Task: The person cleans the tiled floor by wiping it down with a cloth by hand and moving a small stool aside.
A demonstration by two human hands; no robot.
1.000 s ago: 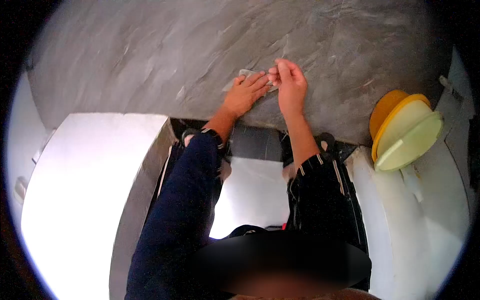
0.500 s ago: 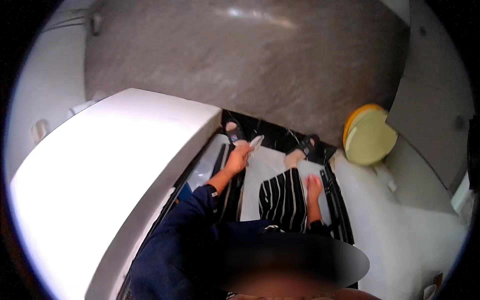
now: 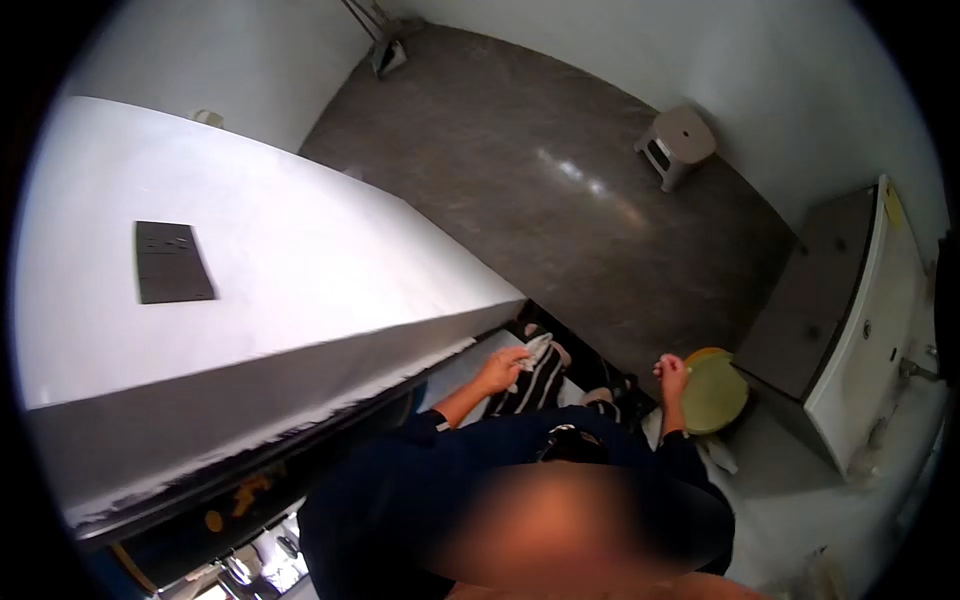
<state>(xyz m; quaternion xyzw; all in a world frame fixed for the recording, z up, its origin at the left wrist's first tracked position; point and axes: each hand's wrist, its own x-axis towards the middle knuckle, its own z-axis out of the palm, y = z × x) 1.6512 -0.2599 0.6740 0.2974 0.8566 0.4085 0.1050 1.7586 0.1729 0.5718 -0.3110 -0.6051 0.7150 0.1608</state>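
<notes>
My left hand [image 3: 503, 368] is closed on a crumpled pale cloth [image 3: 537, 352], held above my striped trouser leg [image 3: 522, 388]. To the right, my right hand [image 3: 672, 372] has its fingers curled together beside the pale yellow-green basin [image 3: 715, 392]. Whether anything sits between those fingers is too small to make out. An orange rim shows behind the basin.
A stool [image 3: 684, 140] stands on the grey floor [image 3: 500, 150] near the far wall. At right is a sink cabinet [image 3: 815, 290] with a white basin top. A broad white surface [image 3: 270, 240] with a dark panel [image 3: 172, 262] fills the left. A dustpan [image 3: 388, 57] leans in the far corner.
My hands have left the floor, where the left one pressed on the cloth, and come back towards my body. The cloth is now lifted. The view has swung up, showing the stool and sink cabinet.
</notes>
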